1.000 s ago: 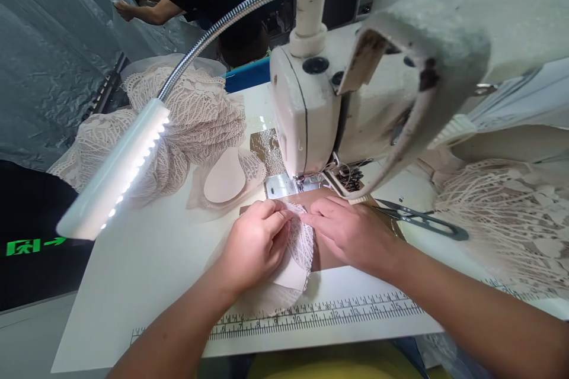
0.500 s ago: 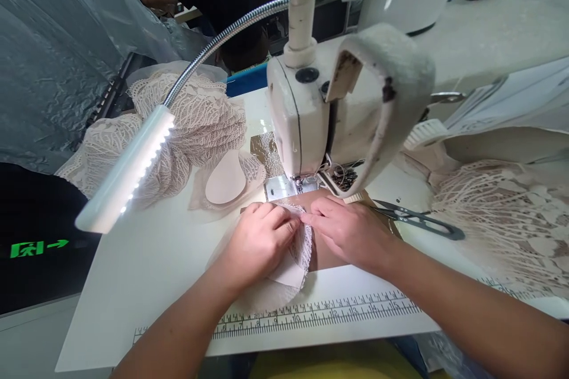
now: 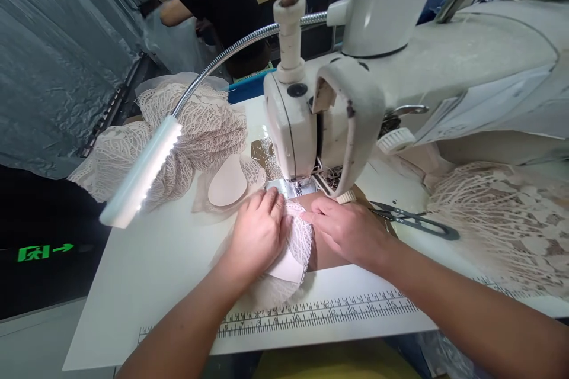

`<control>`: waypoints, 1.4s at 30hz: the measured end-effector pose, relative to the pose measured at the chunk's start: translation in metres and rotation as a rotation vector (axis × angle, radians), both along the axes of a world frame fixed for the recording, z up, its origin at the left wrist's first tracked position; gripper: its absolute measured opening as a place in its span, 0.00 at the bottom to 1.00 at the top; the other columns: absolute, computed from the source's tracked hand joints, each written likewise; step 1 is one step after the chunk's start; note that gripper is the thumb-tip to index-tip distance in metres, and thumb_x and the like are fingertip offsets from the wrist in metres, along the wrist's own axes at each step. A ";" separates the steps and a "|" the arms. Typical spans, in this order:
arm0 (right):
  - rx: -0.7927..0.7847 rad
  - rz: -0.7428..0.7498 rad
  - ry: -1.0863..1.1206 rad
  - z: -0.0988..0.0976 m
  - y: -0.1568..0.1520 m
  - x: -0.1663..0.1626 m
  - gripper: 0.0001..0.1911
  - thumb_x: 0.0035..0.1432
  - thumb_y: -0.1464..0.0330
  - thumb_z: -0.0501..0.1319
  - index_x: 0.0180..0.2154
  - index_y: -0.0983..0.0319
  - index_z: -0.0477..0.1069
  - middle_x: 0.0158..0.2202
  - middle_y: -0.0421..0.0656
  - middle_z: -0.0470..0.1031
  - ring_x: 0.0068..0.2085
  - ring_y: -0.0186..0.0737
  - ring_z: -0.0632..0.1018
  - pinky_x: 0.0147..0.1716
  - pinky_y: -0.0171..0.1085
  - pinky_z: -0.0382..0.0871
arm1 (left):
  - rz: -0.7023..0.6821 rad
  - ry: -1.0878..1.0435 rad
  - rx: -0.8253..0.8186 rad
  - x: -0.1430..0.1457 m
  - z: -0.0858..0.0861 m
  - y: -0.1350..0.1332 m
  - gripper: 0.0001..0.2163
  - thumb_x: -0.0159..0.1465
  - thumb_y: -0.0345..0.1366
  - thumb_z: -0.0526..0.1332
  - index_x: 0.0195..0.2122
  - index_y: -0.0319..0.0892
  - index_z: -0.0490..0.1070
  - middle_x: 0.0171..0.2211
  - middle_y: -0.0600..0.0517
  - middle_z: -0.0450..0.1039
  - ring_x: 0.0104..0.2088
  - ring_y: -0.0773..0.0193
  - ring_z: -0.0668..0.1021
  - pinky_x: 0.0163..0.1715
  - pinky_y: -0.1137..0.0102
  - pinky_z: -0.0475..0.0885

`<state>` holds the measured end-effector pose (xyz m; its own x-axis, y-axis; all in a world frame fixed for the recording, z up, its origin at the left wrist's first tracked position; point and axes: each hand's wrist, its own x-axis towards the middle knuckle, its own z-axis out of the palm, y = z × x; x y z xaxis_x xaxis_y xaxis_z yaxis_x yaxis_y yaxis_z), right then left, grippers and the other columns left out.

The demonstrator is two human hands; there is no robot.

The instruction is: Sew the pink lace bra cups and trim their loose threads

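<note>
A pale lace piece point(image 3: 299, 243) with a smooth cream pad on its sheer backing lies just in front of the sewing machine's needle area point(image 3: 299, 185). My left hand point(image 3: 260, 228) rests over its left side, palm down, fingers stretched forward and close together. At its right scalloped edge my right hand point(image 3: 344, 226) pinches the lace with the forefinger at the rim; the thumb is mostly hidden. Brown sheet point(image 3: 329, 254) lies under the right hand and the lace. The sewing machine head point(image 3: 291, 124) stands right above the fingertips.
Thread snips point(image 3: 418, 222) lie right of my right hand. Stacked lace pieces point(image 3: 195, 124) and a cream pad on mesh point(image 3: 227, 180) are at left, under a lit lamp point(image 3: 142, 172). More lace point(image 3: 502, 219) spreads at right. A ruler strip point(image 3: 311, 315) runs along the front; a co-worker point(image 3: 231, 6) sits behind.
My left hand has turned and its fingers have straightened forward, uncovering more of the lace. My right hand stays at the edge. The head view has shifted slightly.
</note>
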<state>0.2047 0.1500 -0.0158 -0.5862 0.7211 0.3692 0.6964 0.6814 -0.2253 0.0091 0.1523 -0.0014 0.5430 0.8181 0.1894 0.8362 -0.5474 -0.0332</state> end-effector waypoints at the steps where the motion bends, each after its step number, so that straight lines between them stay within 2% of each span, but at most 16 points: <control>1: 0.001 -0.003 0.007 0.000 0.000 0.000 0.11 0.59 0.77 0.54 0.31 0.63 0.75 0.25 0.39 0.68 0.23 0.30 0.59 0.25 0.33 0.55 | 0.032 -0.007 0.025 -0.001 0.002 0.001 0.19 0.65 0.38 0.53 0.51 0.29 0.68 0.52 0.36 0.68 0.51 0.46 0.69 0.46 0.53 0.70; 3: 0.004 -0.004 0.011 0.000 0.000 0.000 0.11 0.59 0.77 0.54 0.31 0.63 0.75 0.25 0.39 0.69 0.24 0.31 0.61 0.25 0.33 0.55 | 0.035 -0.053 0.074 -0.003 0.010 0.001 0.17 0.65 0.36 0.54 0.50 0.29 0.68 0.51 0.35 0.68 0.51 0.46 0.69 0.46 0.53 0.70; 5: 0.013 -0.004 -0.007 0.000 0.000 0.001 0.11 0.58 0.77 0.55 0.31 0.64 0.75 0.27 0.41 0.71 0.25 0.32 0.63 0.26 0.34 0.56 | -0.074 -0.126 0.079 -0.002 0.018 -0.002 0.13 0.65 0.33 0.54 0.46 0.32 0.70 0.48 0.38 0.71 0.46 0.52 0.71 0.44 0.58 0.72; 7: 0.023 -0.014 -0.027 0.001 0.000 0.001 0.10 0.58 0.76 0.56 0.29 0.64 0.75 0.27 0.41 0.71 0.26 0.33 0.63 0.26 0.34 0.55 | -0.215 -0.185 0.012 0.000 0.021 -0.006 0.10 0.65 0.30 0.53 0.42 0.36 0.72 0.44 0.44 0.74 0.40 0.59 0.73 0.40 0.63 0.73; 9: 0.027 -0.028 -0.031 0.002 0.001 0.001 0.10 0.58 0.76 0.56 0.29 0.63 0.74 0.26 0.41 0.70 0.25 0.33 0.63 0.25 0.35 0.54 | -0.276 -0.194 -0.063 0.004 0.018 -0.009 0.09 0.65 0.30 0.53 0.41 0.37 0.72 0.42 0.46 0.75 0.38 0.61 0.74 0.38 0.65 0.74; 15: 0.033 -0.036 -0.046 0.003 0.002 0.002 0.11 0.60 0.75 0.55 0.31 0.62 0.76 0.25 0.40 0.69 0.25 0.34 0.63 0.25 0.36 0.54 | -0.192 -0.061 -0.100 0.010 0.003 -0.006 0.14 0.66 0.28 0.50 0.48 0.34 0.70 0.48 0.41 0.72 0.41 0.56 0.74 0.40 0.61 0.74; 22: 0.077 -0.037 -0.017 0.002 0.004 0.003 0.10 0.58 0.76 0.56 0.31 0.62 0.76 0.24 0.40 0.69 0.26 0.35 0.63 0.27 0.37 0.52 | -0.185 -0.091 -0.127 0.007 0.010 -0.001 0.17 0.67 0.34 0.50 0.53 0.32 0.67 0.53 0.39 0.68 0.50 0.52 0.71 0.50 0.58 0.70; 33: -0.008 -0.100 -0.020 0.004 0.007 0.001 0.12 0.58 0.76 0.54 0.28 0.62 0.75 0.22 0.40 0.66 0.27 0.35 0.62 0.28 0.37 0.50 | -0.157 -0.083 -0.149 0.007 0.011 0.009 0.19 0.65 0.36 0.52 0.54 0.30 0.65 0.50 0.37 0.69 0.46 0.53 0.71 0.47 0.56 0.71; 42: -0.048 -0.134 0.015 0.007 0.008 0.000 0.14 0.57 0.76 0.53 0.29 0.60 0.76 0.21 0.39 0.64 0.26 0.35 0.60 0.28 0.36 0.48 | -0.116 -0.094 -0.138 0.008 0.009 0.016 0.20 0.65 0.38 0.52 0.55 0.33 0.64 0.47 0.38 0.68 0.48 0.50 0.69 0.47 0.54 0.69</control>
<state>0.2050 0.1580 -0.0089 -0.4782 0.8096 0.3405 0.7768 0.5707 -0.2661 0.0170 0.1679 0.0076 0.6204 0.7727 0.1344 0.7631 -0.6343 0.1242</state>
